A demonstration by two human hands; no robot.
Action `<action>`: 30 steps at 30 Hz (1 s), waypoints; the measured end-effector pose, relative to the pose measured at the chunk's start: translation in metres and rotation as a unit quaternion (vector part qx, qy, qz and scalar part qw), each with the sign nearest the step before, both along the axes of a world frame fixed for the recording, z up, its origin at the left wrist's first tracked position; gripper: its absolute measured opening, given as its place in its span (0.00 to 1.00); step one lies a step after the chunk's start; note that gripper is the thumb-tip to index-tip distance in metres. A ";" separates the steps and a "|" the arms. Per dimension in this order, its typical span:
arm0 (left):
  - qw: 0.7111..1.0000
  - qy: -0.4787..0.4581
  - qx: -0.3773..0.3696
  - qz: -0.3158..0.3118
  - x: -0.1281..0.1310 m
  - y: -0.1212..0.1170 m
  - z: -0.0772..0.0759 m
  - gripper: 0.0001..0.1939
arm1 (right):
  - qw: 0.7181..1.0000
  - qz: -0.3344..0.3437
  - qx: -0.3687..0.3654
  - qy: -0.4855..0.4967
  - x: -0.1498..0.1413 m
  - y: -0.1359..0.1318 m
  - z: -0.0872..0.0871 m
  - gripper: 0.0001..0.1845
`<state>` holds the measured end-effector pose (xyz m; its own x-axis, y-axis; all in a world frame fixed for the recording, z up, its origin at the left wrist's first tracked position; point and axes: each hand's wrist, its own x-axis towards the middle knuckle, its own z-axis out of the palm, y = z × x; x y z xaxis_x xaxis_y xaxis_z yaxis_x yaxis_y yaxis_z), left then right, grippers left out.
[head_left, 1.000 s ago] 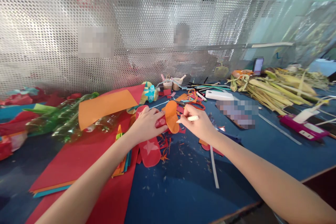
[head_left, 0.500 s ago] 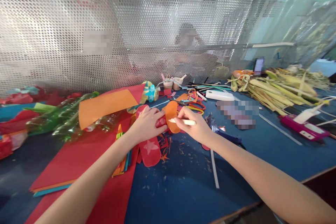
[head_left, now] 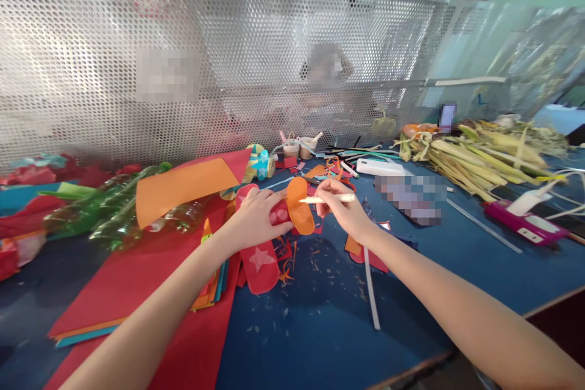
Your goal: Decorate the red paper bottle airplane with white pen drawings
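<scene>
My left hand is closed around a red piece with pale markings, thumb below it and fingers above. An orange rounded felt-like piece, narrowed at its middle, lies against the end of that red piece. In my right hand is a white pen, pinched between thumb and fingers, its tip pointing left at the orange piece; whether it touches cannot be told. Beneath my left hand lies a long red piece with pale stars.
Red sheets and green plastic bottles lie left, with an orange sheet over the bottles. Thin scraps litter the blue table. Dried husks and a magenta power strip are right; a perforated metal screen stands behind.
My right hand has shifted slightly right and up with the pen, uncovering more of the orange piece. My left hand keeps its hold.
</scene>
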<state>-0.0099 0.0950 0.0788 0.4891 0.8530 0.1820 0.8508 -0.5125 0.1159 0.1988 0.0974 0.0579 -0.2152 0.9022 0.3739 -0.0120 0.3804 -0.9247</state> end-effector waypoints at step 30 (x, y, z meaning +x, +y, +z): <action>0.998 0.053 0.012 -0.009 0.002 -0.002 0.003 0.22 | 0.992 -0.072 0.064 -0.084 -0.005 -0.010 -0.001 0.08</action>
